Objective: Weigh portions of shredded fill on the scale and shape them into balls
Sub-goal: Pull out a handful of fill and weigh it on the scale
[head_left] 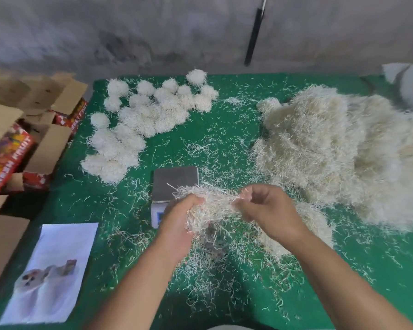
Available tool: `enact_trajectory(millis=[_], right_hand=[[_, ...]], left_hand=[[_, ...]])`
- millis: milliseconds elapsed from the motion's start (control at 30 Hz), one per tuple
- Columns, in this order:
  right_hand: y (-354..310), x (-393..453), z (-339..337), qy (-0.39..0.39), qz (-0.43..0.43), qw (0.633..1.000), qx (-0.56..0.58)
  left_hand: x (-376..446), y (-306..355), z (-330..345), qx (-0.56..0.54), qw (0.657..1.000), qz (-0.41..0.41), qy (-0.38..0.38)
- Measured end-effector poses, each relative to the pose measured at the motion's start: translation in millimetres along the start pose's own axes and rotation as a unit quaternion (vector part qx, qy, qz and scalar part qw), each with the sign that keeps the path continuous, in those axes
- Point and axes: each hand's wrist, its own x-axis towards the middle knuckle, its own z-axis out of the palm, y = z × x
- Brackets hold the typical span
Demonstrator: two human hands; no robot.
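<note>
I have both hands up over the green table (224,129), just in front of the scale (174,186), working one loose clump of shredded fill (212,210) between them. My left hand (179,225) has its fingers curled round the left side of the clump, gripping it from below and behind, and my right hand (270,208) pinches strands at the clump's right edge with thumb and bent fingers. The clump hangs above the near right corner of the scale and hides part of it; whether any strand touches the platform I cannot tell. The scale's grey platform shows bare on its far half, and its blue display at the front is partly covered by my left hand, so I cannot read it. To the right lies the big pile of loose fill (343,151), spreading toward the table's far right corner, with a smaller heap just under my right wrist. At far left the finished balls (138,122) lie clustered together, touching one another. Stray shreds litter the cloth all around. Off the left edge stand open cardboard boxes (29,139) with red printing, and a printed sheet (55,270) lies near my left forearm.
</note>
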Motion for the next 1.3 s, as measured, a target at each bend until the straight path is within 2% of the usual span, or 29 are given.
enact_trajectory(millis=[33,67,133,200,267,367,433,500,567,633,733,833,867,933,1000,1133,1300], right_hand=[[1,-1,-5,0.012,0.003,1.000,0.007],[2,-1,-12,0.027,0.006,0.999,0.015],[4,0,-27,0.065,0.008,0.998,0.021],[8,2,-45,0.101,0.008,0.995,0.020],[14,5,-66,0.129,0.017,0.991,0.015],[35,10,-105,0.209,0.063,0.976,0.016],[53,13,-139,0.275,0.082,0.958,0.001],[69,19,-170,0.300,0.109,0.946,-0.050],[76,26,-186,0.232,0.174,0.951,-0.106],[68,28,-176,0.105,0.209,0.956,-0.179],[34,18,-123,-0.041,0.089,0.984,-0.147],[9,2,-64,-0.166,-0.018,0.977,-0.131],[9,0,-52,-0.178,-0.045,0.973,-0.141],[16,2,-48,-0.145,-0.098,0.970,-0.169],[30,4,-60,-0.124,-0.120,0.963,-0.204],[65,11,-86,-0.131,-0.139,0.936,-0.297],[101,23,-113,-0.088,-0.102,0.942,-0.309]], left_hand=[[4,0,-1,0.001,0.999,-0.033,-0.003],[8,3,-1,-0.009,0.999,-0.033,0.031],[11,7,-5,0.005,0.994,0.027,0.103],[16,9,-10,0.037,0.988,0.079,0.131],[19,15,-21,0.045,0.986,0.088,0.136],[15,23,-36,0.085,0.987,0.110,0.085],[11,31,-39,0.062,0.984,0.125,0.112],[5,37,-35,0.055,0.977,0.145,0.146],[1,33,-30,0.074,0.974,0.151,0.152],[-3,27,-15,0.057,0.984,0.128,0.111],[-2,10,7,0.035,0.994,0.091,0.056],[-3,-2,40,0.046,0.997,0.064,0.008],[-2,-6,46,0.058,0.996,0.071,0.001],[-3,-11,51,0.061,0.994,0.090,-0.016],[-12,-14,58,0.051,0.993,0.107,0.001],[-26,-17,75,0.065,0.986,0.122,0.096],[-26,-13,71,0.037,0.983,0.101,0.151]])
